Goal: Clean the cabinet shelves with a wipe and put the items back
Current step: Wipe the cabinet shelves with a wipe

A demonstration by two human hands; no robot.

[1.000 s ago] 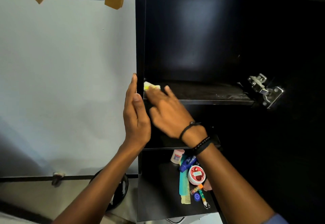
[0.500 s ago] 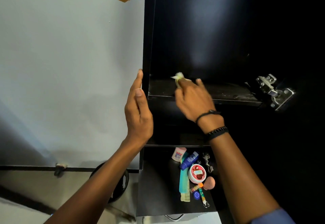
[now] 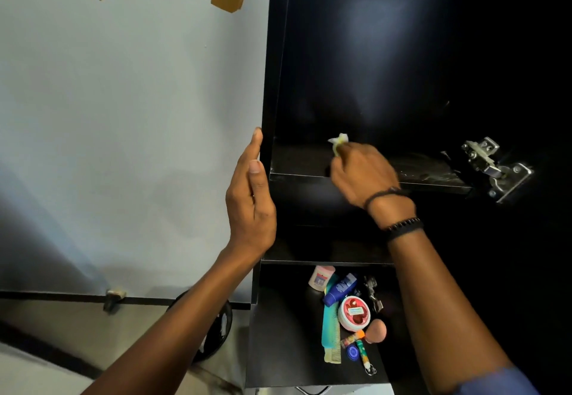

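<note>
Right hand (image 3: pixel 360 174) clenched around a pale yellow wipe (image 3: pixel 339 142), pressed down on the upper shelf (image 3: pixel 297 162) of the black cabinet (image 3: pixel 387 54). Only a crumpled tuft of wipe visible, sticking out just past the fingertips toward the back wall. Two dark bands on the right wrist. To the right of that hand, shelf surface streaked and smeared; to its left, plain dark. Metal hinge (image 3: pixel 495 168) farther right, at the shelf's end, well apart from the hand.

Left hand (image 3: pixel 252 205) released and flat, fingers straight and pointing up, laid against the outer face of the cabinet's left side panel, fingertips roughly level with the upper shelf. Nothing held. White wall (image 3: pixel 123 100) on its far side, with paper taped up high.

Items noted well below both hands, on a lower black surface (image 3: pixel 278 332) between the forearms: small white bottle (image 3: pixel 320 277), blue tube (image 3: pixel 339 289), round red-and-white tin (image 3: pixel 354 314), teal comb (image 3: pixel 331 332), pink sponge (image 3: pixel 376 331), small blue cap (image 3: pixel 352 352), slim orange-and-green stick (image 3: pixel 360 348). All clustered close, several touching. Not yet back on the shelves.
</note>
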